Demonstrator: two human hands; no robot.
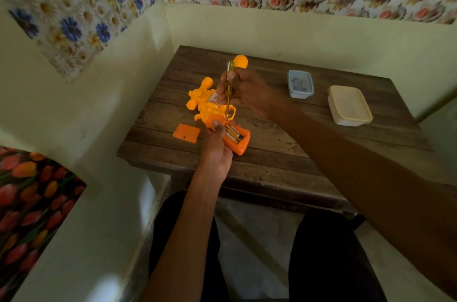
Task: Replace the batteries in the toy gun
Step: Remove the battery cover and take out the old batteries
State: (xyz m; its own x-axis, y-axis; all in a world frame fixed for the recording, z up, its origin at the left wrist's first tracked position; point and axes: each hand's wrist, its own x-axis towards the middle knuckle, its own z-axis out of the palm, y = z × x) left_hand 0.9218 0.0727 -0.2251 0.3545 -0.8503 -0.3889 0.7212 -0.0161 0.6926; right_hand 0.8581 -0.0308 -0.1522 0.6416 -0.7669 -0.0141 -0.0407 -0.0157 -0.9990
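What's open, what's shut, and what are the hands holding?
Gun: battery bay open
Batteries: in the bay
Cover: off, flat on table
Screwdriver: upright, tip at bay
Left hand: holds gun's grip
Right hand: holds screwdriver
Cream box: lid on
Blue box: lid unclear

A person's left hand [217, 151] grips the handle of an orange toy gun [210, 107] on a wooden table [284, 151], with batteries [233, 134] exposed just beside its thumb. The right hand [244, 91] pinches a yellow screwdriver [228, 94], tip down near that thumb. A loose battery cover [186, 134] lies left of the left hand's fingers.
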